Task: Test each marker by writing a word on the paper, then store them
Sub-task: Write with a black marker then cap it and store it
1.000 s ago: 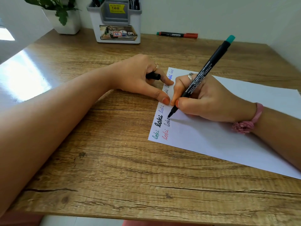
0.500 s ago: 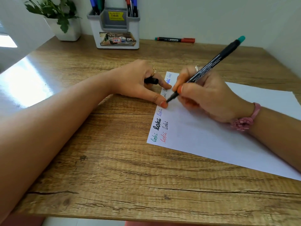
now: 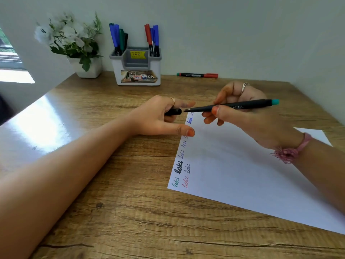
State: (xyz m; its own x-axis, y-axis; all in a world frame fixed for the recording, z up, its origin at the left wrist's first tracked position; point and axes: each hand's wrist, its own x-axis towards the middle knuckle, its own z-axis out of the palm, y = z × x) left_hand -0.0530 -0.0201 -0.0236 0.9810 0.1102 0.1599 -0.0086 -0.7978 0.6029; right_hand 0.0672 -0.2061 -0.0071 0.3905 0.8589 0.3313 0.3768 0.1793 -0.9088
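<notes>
Markers (image 3: 119, 39) upright in the holder (image 3: 137, 71) at the counter's (image 3: 112, 212) back, my left hand (image 3: 158, 116) curled round a black cap (image 3: 173, 111), thumb at the paper's (image 3: 242, 174) edge, my right hand (image 3: 242, 116) pinching the teal-ended pen (image 3: 233, 107) level above the paper, tip just beside the cap.

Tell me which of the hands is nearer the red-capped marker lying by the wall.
Right. The right hand is just in front of the red-capped marker; the left hand sits farther left and nearer the camera.
</notes>
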